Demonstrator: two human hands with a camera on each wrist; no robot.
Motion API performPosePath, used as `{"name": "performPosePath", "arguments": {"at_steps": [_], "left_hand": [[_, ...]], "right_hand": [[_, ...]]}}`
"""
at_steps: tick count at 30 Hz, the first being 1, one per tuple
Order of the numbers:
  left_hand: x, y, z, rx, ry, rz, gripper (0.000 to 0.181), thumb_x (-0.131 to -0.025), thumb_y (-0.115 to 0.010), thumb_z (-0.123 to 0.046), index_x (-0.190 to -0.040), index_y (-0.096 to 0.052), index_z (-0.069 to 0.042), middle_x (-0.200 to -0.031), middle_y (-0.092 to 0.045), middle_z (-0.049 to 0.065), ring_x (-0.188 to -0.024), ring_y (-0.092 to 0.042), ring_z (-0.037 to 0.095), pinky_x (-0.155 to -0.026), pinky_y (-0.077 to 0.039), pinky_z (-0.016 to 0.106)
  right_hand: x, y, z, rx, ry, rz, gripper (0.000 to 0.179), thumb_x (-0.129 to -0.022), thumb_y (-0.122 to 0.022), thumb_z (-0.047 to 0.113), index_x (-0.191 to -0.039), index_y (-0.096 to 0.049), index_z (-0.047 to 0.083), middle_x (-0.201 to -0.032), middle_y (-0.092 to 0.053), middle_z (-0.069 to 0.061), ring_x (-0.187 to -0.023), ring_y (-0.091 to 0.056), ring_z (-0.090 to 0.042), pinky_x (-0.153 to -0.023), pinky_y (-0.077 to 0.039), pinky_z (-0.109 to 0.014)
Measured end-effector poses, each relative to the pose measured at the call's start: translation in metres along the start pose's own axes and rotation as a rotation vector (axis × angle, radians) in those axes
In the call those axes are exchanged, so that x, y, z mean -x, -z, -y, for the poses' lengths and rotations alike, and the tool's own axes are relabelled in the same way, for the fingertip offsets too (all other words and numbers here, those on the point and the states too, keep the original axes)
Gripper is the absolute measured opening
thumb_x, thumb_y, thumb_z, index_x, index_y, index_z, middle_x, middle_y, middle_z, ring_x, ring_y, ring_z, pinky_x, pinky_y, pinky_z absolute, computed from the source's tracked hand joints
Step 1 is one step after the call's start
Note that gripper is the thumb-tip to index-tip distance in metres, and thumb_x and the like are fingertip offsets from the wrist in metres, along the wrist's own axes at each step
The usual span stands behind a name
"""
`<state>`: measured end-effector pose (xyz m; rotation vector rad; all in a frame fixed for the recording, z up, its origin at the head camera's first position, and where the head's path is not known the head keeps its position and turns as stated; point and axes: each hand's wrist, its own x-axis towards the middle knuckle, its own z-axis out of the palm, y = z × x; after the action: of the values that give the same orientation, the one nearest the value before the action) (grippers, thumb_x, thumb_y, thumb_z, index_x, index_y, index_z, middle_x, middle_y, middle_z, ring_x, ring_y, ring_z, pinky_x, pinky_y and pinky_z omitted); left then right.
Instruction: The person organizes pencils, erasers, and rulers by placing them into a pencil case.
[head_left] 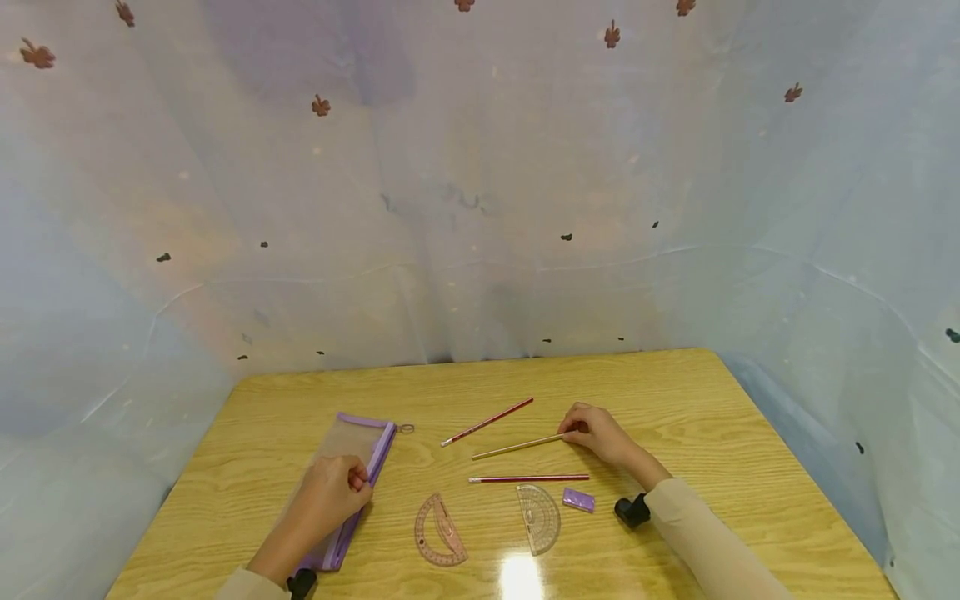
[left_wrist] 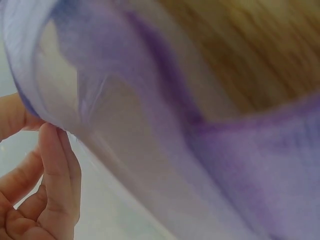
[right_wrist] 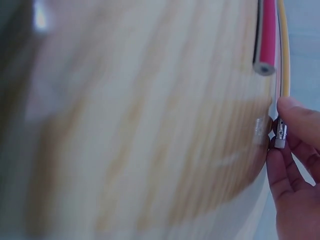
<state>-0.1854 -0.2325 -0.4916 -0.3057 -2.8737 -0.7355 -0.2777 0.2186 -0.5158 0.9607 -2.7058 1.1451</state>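
Note:
On the left, a see-through pencil case (head_left: 351, 439) with purple edging and a zip lies at a slant on the table. My left hand (head_left: 327, 497) is over its middle; in the left wrist view the thumb and fingertips pinch the edge of the case (left_wrist: 120, 145). My right hand (head_left: 597, 435) pinches a gold pencil (head_left: 516, 447) at its right end. In the right wrist view the thumb and fingers grip this pencil (right_wrist: 285, 60) by its metal-banded eraser end. Two red pencils lie around it, one behind (head_left: 487, 422) and one in front (head_left: 528, 478).
Towards the front of the wooden table (head_left: 675, 392) lie a pinkish protractor (head_left: 451, 533), a clear protractor (head_left: 551, 523) and a purple wrapped block (head_left: 578, 500), likely an eraser. Pale patterned sheeting (head_left: 480, 208) hangs behind the table and at both sides.

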Motion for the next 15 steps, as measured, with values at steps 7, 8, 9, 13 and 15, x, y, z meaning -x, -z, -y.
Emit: {"name": "performPosePath", "arguments": {"at_steps": [7, 8, 9, 13, 15], "left_hand": [[0.0007, 0.0018, 0.0012, -0.002, -0.015, -0.015, 0.017, -0.072, -0.077, 0.003, -0.069, -0.067, -0.01, -0.063, -0.057, -0.01, -0.057, -0.053, 0.002, -0.053, -0.048, 0.018], [0.0008, 0.002, 0.0013, -0.001, -0.019, -0.019, 0.017, -0.072, -0.077, 0.003, -0.069, -0.067, -0.01, -0.063, -0.057, -0.009, -0.057, -0.053, 0.003, -0.053, -0.048, 0.018], [0.0009, 0.0025, 0.001, -0.002, -0.024, -0.023, 0.017, -0.072, -0.077, 0.003, -0.069, -0.068, -0.01, -0.063, -0.057, -0.01, -0.057, -0.053, 0.003, -0.053, -0.048, 0.018], [0.0012, 0.0029, 0.0013, -0.006, -0.033, -0.039, 0.017, -0.072, -0.078, 0.004, -0.069, -0.068, -0.01, -0.063, -0.058, -0.009, -0.057, -0.053, 0.002, -0.053, -0.048, 0.019], [0.0013, 0.0029, 0.0015, -0.004, -0.034, -0.044, 0.017, -0.072, -0.078, 0.004, -0.069, -0.068, -0.01, -0.064, -0.058, -0.009, -0.058, -0.054, 0.003, -0.053, -0.049, 0.019]], "right_hand": [[-0.0006, -0.0001, 0.001, 0.004, -0.038, 0.024, 0.006, -0.092, -0.068, 0.003, -0.095, -0.073, 0.005, -0.091, -0.063, -0.003, -0.081, -0.056, -0.01, -0.073, -0.05, -0.028], [-0.0006, 0.0, 0.0009, 0.006, -0.04, 0.025, 0.006, -0.092, -0.068, 0.003, -0.095, -0.073, 0.005, -0.091, -0.063, -0.003, -0.082, -0.057, -0.011, -0.073, -0.051, -0.029], [-0.0005, 0.0002, 0.0009, 0.008, -0.04, 0.026, 0.006, -0.092, -0.068, 0.003, -0.095, -0.073, 0.005, -0.092, -0.063, -0.002, -0.083, -0.057, -0.012, -0.074, -0.051, -0.029], [-0.0001, 0.0009, 0.0011, 0.011, -0.042, 0.029, 0.006, -0.092, -0.068, 0.002, -0.095, -0.072, 0.004, -0.092, -0.063, -0.003, -0.084, -0.059, -0.014, -0.075, -0.052, -0.03], [0.0001, 0.0014, 0.0014, 0.009, -0.041, 0.028, 0.006, -0.092, -0.068, 0.001, -0.095, -0.072, 0.004, -0.092, -0.064, -0.005, -0.084, -0.059, -0.014, -0.075, -0.052, -0.03]]}}
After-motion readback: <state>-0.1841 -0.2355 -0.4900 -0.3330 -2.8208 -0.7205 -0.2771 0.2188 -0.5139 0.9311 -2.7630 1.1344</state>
